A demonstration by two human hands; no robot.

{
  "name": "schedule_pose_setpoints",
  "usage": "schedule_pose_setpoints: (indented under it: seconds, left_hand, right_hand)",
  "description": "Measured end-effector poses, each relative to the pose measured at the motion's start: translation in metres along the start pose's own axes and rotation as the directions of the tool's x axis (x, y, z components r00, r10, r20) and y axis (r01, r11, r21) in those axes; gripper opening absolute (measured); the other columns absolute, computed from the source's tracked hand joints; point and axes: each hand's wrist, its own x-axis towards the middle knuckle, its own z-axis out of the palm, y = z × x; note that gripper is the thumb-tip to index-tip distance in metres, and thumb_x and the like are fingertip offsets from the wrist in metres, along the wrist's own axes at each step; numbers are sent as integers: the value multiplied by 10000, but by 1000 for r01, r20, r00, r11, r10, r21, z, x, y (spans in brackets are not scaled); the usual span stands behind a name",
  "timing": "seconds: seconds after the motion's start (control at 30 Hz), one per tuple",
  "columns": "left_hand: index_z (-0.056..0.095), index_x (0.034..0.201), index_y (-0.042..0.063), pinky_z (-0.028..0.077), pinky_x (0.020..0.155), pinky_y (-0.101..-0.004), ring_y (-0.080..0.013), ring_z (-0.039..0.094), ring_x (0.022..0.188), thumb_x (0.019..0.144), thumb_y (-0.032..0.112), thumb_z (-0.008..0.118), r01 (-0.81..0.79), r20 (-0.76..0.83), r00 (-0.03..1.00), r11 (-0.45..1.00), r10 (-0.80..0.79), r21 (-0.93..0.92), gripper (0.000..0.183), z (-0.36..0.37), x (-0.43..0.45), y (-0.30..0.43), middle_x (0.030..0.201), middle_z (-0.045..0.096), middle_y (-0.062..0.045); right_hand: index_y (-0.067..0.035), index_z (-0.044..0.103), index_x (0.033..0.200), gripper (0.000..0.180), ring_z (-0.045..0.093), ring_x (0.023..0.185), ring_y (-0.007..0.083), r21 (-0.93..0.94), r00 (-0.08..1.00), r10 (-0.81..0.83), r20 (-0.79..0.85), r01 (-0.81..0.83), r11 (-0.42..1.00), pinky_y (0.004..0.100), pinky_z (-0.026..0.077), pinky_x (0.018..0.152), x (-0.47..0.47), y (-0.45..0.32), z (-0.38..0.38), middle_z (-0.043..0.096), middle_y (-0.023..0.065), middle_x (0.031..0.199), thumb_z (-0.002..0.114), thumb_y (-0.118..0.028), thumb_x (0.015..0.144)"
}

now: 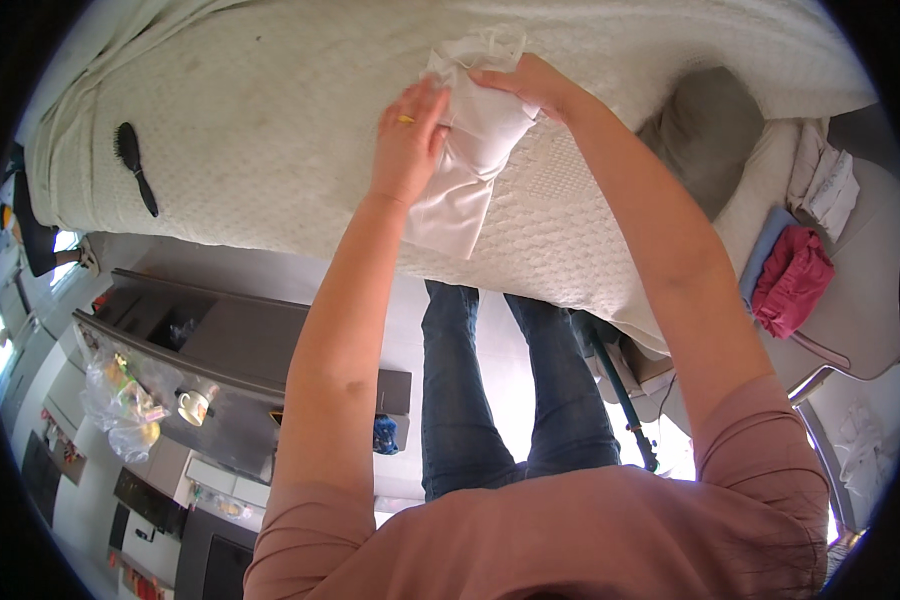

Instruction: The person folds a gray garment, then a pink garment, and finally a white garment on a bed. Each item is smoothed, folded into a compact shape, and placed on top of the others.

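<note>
A thin white garment [469, 169] lies partly folded on the cream textured cover [300, 127], its narrow lower part pointing toward me. Its far end is bunched, with sheer trim or straps showing. My right hand [536, 86] grips the upper right of the cloth, thumb on top and the other fingers partly hidden. Along the left edge, my left hand [412, 135] touches the fabric, a yellow ring on one finger. Motion blurs its fingertips, so whether they pinch the cloth is unclear.
A black hairbrush [135, 166] lies on the cover at left, a grey-brown cushion [709, 139] at right. Folded pink cloth [793, 281], blue cloth [766, 251] and white cloth [829, 184] rest on a chair [874, 214]. Behind me, a grey counter [244, 420] holds a mug [193, 407] and plastic bags [124, 405].
</note>
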Motion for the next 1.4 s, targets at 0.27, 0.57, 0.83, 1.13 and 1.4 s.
schedule_pose_setpoints:
  seconds: [0.27,0.57,0.83,1.13,1.4]
  left_hand:
    - [480,1241,8,415,925,-414,-351,501,1080,773,194,702,590,141,806,765,-574,-257,551,-16,-42,-5,1199,515,-195]
    - [536,1152,-36,456,800,-367,-255,541,891,772,255,728,759,-192,514,547,-836,-353,516,-1,-115,2,959,565,-134]
    - [584,981,-44,438,804,-380,-271,522,911,736,249,738,873,-42,439,438,-897,-214,412,25,-98,50,902,548,-133]
    - [560,780,-11,434,615,-338,-218,517,650,776,205,679,788,32,511,453,-859,-417,246,20,-107,29,710,559,-78]
    - [567,939,5,367,535,-176,-19,460,584,827,66,624,544,157,540,201,-827,-814,140,-45,-82,42,699,578,6]
  right_hand:
    - [75,606,1069,564,637,861,236,7,962,114,-247,-116,993,354,513,709,15,23,-16,652,172,970,657,-427,817]
    - [160,523,1107,620,633,886,233,418,856,313,-411,-128,899,332,534,703,-57,67,-56,609,213,1055,650,-389,849]
    - [44,541,1182,487,607,941,189,662,756,395,-523,69,746,318,511,770,-124,143,-33,621,105,1085,607,-347,898]
    - [21,507,1233,515,589,982,161,517,804,333,-493,-37,855,299,496,823,-129,135,-36,603,96,1142,593,-367,906]
    - [31,499,1244,564,562,1017,150,548,841,183,-509,153,822,276,462,842,-136,127,5,594,95,1152,592,-403,895]
